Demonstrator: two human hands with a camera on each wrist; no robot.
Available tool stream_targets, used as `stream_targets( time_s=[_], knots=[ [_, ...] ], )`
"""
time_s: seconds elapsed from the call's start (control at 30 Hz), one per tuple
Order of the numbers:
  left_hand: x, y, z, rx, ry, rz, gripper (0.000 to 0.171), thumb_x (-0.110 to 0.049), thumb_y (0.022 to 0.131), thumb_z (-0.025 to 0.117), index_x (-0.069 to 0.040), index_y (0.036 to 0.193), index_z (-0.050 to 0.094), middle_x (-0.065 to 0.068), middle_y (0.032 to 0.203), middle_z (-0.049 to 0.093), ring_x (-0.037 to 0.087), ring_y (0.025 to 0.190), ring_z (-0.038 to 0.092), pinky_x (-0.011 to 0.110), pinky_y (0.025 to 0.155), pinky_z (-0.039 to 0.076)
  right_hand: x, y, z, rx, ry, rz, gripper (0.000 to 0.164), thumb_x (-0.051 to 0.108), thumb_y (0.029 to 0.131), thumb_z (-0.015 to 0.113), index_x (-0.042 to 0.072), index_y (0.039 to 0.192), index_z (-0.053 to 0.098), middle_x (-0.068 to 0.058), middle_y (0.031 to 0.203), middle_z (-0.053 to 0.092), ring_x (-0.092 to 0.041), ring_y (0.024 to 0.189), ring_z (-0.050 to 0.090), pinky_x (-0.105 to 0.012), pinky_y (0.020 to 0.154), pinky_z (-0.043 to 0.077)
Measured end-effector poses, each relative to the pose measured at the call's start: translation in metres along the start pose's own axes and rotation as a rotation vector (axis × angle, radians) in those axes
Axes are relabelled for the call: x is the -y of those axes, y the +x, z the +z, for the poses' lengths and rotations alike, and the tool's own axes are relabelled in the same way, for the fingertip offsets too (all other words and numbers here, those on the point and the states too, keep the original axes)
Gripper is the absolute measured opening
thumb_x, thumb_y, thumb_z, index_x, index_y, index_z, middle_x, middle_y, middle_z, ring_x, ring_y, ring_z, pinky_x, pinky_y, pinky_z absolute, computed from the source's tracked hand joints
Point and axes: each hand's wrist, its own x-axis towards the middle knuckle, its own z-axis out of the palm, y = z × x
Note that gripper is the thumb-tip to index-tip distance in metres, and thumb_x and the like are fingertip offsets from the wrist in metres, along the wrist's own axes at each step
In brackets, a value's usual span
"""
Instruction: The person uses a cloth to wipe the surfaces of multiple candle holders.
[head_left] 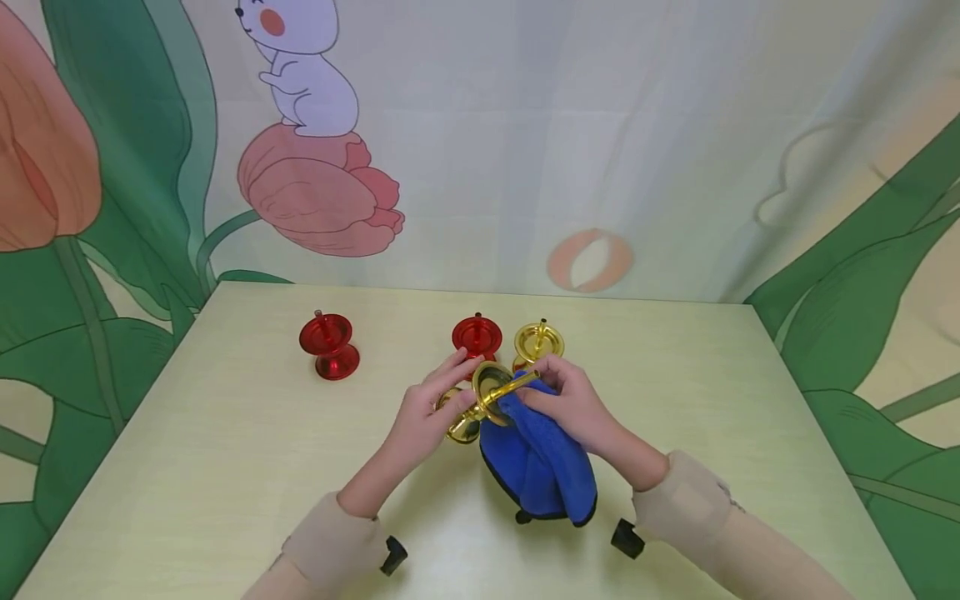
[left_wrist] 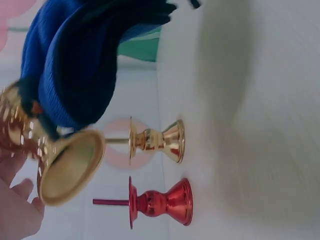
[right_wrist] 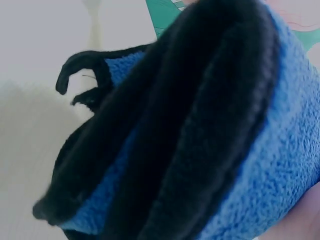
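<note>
My left hand [head_left: 426, 412] grips a shiny gold candlestick [head_left: 491, 392] by its stem, tilted in the air with its spike aimed to the right. A blue cloth [head_left: 536, 454] with black edging is pinched in my right hand [head_left: 573, 404], against the candlestick's dish, and hangs below. In the left wrist view the candlestick's flared base [left_wrist: 72, 167] faces the camera, with the cloth [left_wrist: 80, 65] above it. The cloth [right_wrist: 295, 115] fills most of the right wrist view and hides the candlestick there.
Behind my hands stand a second gold candlestick [head_left: 538, 340] and a red candlestick [head_left: 477, 333], both upright. Another red candlestick [head_left: 330, 346] is farther left on the pale table [head_left: 225, 467]. A curtain [head_left: 480, 167] printed with flowers and an animal hangs behind the table.
</note>
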Motion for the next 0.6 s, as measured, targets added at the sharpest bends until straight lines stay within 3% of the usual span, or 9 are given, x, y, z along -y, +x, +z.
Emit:
stream_targets(
  time_s=[0.07,0.13,0.27,0.33,0.43,0.6],
  knots=[
    [-0.002,-0.003,0.005,-0.026,0.100,0.038,0.044,-0.021,0.089,0.051,-0.011,0.131,0.043,0.011,0.141,0.033,0.030,0.128,0.033,0.052,0.093,0.039,0.000,0.000,0.001,-0.019,0.007,0.014,0.016,0.009,0.081,0.060,0.001,0.094,0.053,-0.016,0.092,0.063,-0.016,0.077,0.057,-0.026,0.070,0.048],
    [-0.005,-0.005,0.011,-0.030,0.216,0.082,0.057,-0.031,0.086,0.054,-0.009,0.135,0.036,0.013,0.143,0.029,0.033,0.128,0.032,0.053,0.093,0.038,0.000,0.000,0.002,-0.028,0.014,0.020,0.016,0.008,0.081,0.060,0.001,0.094,0.053,-0.018,0.094,0.063,-0.017,0.077,0.058,-0.026,0.069,0.048],
    [-0.007,-0.007,0.019,-0.091,0.402,0.185,0.086,-0.040,0.066,0.073,-0.005,0.134,0.035,0.015,0.139,0.035,0.031,0.126,0.035,0.050,0.096,0.036,0.001,-0.001,0.005,-0.029,0.013,0.011,0.015,0.006,0.081,0.060,0.000,0.092,0.052,-0.019,0.095,0.063,-0.014,0.072,0.058,-0.023,0.062,0.048],
    [-0.007,-0.006,0.019,-0.133,0.438,0.223,0.088,-0.035,0.059,0.079,-0.003,0.131,0.040,0.016,0.134,0.042,0.030,0.123,0.039,0.046,0.096,0.038,0.002,-0.002,0.005,-0.020,0.005,0.006,0.014,0.006,0.081,0.060,0.001,0.092,0.053,-0.019,0.094,0.064,-0.013,0.070,0.058,-0.022,0.060,0.048],
    [-0.008,-0.006,0.015,-0.091,0.358,0.185,0.085,-0.036,0.061,0.078,-0.006,0.131,0.041,0.012,0.134,0.044,0.026,0.121,0.042,0.040,0.092,0.043,0.004,-0.003,0.004,0.002,-0.018,-0.009,0.014,0.007,0.081,0.060,0.002,0.092,0.054,-0.017,0.089,0.064,-0.013,0.066,0.056,-0.022,0.059,0.047],
    [-0.009,-0.003,0.003,0.148,0.026,0.002,0.081,-0.031,0.070,0.072,-0.014,0.136,0.028,0.006,0.134,0.044,0.021,0.121,0.044,0.022,0.068,0.050,0.005,-0.004,0.000,0.058,-0.044,-0.034,0.015,0.005,0.080,0.060,0.001,0.092,0.053,-0.015,0.087,0.063,-0.016,0.069,0.056,-0.024,0.067,0.048]
  ],
)
